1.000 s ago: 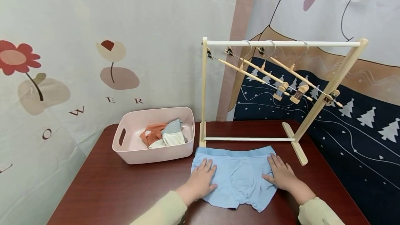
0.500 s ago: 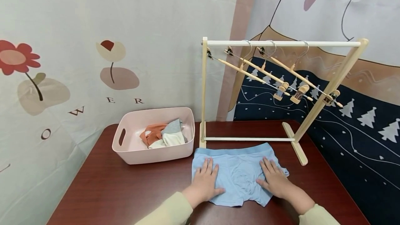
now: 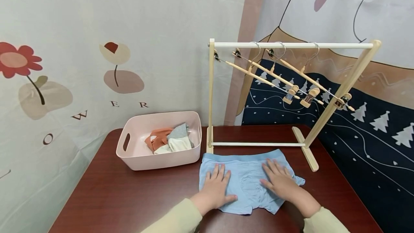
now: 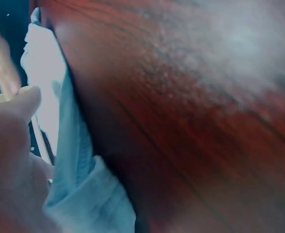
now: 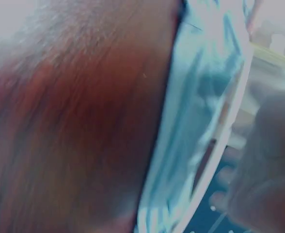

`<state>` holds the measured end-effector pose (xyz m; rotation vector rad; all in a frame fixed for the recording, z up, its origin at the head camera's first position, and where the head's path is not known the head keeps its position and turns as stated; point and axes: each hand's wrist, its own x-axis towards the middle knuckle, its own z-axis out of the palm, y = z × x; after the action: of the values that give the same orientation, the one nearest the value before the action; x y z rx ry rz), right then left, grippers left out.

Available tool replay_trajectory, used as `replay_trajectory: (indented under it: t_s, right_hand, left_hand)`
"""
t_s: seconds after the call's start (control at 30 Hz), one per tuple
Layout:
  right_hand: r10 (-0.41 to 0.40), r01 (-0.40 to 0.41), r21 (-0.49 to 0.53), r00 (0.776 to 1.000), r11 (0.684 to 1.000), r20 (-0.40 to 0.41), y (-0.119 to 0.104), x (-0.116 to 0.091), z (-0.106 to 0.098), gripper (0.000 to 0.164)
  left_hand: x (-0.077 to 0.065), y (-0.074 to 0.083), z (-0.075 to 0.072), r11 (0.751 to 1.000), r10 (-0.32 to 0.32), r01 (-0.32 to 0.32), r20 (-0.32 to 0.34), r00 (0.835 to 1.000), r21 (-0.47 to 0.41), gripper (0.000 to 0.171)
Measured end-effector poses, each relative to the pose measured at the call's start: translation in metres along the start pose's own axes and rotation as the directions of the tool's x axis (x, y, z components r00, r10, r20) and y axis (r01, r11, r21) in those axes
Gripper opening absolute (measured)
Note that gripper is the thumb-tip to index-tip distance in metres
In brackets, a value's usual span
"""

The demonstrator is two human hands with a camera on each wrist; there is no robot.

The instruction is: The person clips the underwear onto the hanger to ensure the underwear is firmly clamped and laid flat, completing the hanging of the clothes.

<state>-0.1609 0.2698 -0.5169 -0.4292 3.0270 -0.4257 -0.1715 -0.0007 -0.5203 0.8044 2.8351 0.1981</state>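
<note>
While blue shorts [image 3: 247, 181] lie at the frame's lower centre | my left hand [image 3: 215, 190]: palm down, fingers spread, on their left half | my right hand [image 3: 279, 182]: palm down, fingers spread, pointing upper left, on their right half

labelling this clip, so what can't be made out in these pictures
Head: blue shorts, where left hand and right hand cover them
Head: in the basket, anything under the clothes, covered by them
Head: rest of the sleeves, cut off by the bottom edge
Right wrist: fingers, badly blurred
</note>
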Motion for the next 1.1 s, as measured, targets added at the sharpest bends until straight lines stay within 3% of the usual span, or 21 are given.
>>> replay_trajectory:
  t_s: [0.13,0.3,0.43,0.53,0.6,0.67,0.77,0.83,0.9,0.97,1.03,1.1]
  right_hand:
    - [-0.067,0.067,0.004,0.997,0.998,0.032,-0.006,0.015,0.012,0.068]
    - [0.041,-0.036,-0.04,0.991,0.999,0.127,0.002,0.02,0.019,0.083]
    - [0.109,-0.1,-0.081,0.987,0.992,0.119,0.018,0.014,0.019,0.09]
    - [0.115,-0.105,-0.092,0.988,0.99,0.107,0.025,0.008,0.015,0.09]
    - [0.106,-0.096,-0.102,0.99,0.99,0.093,0.026,0.006,0.012,0.089]
    - [0.065,-0.061,-0.131,0.997,0.989,0.029,0.023,0.006,0.006,0.086]
    - [-0.017,-0.009,-0.203,0.992,0.979,-0.128,0.011,0.012,-0.014,0.079]
    - [-0.082,0.019,-0.237,0.962,0.971,-0.26,-0.003,0.019,-0.035,0.074]
    - [-0.132,0.037,-0.251,0.918,0.967,-0.374,-0.019,0.028,-0.06,0.068]
    - [-0.19,0.064,-0.262,0.853,0.963,-0.487,-0.034,0.038,-0.085,0.058]
    - [-0.25,0.097,-0.282,0.776,0.955,-0.579,-0.049,0.047,-0.109,0.05]
    - [-0.314,0.134,-0.313,0.696,0.94,-0.645,-0.064,0.056,-0.13,0.04]
  left_hand:
    - [0.01,0.004,0.004,1.0,-0.027,0.027,-0.027,0.999,-0.006,0.085]
    - [0.016,0.001,0.008,0.992,-0.12,0.121,-0.019,0.993,0.045,0.091]
    - [0.014,0.001,0.007,0.99,-0.138,0.137,0.008,0.99,0.031,0.091]
    - [0.009,0.002,0.003,0.989,-0.146,0.146,0.014,0.989,0.012,0.09]
    - [0.007,0.002,0.0,0.989,-0.149,0.149,0.014,0.989,-0.017,0.09]
    - [0.006,0.003,-0.004,0.989,-0.14,0.139,-0.014,0.99,-0.052,0.087]
    - [0.01,0.002,-0.018,0.985,-0.114,0.095,-0.13,0.985,-0.141,0.08]
    - [0.015,0.0,-0.034,0.976,-0.112,0.057,-0.254,0.961,-0.211,0.076]
    - [0.019,-0.004,-0.054,0.955,-0.136,0.018,-0.38,0.915,-0.297,0.072]
    - [0.024,-0.01,-0.075,0.924,-0.17,-0.038,-0.498,0.851,-0.38,0.067]
    - [0.029,-0.018,-0.094,0.899,-0.217,-0.068,-0.575,0.789,-0.434,0.06]
    - [0.034,-0.027,-0.11,0.878,-0.252,-0.095,-0.62,0.743,-0.47,0.056]
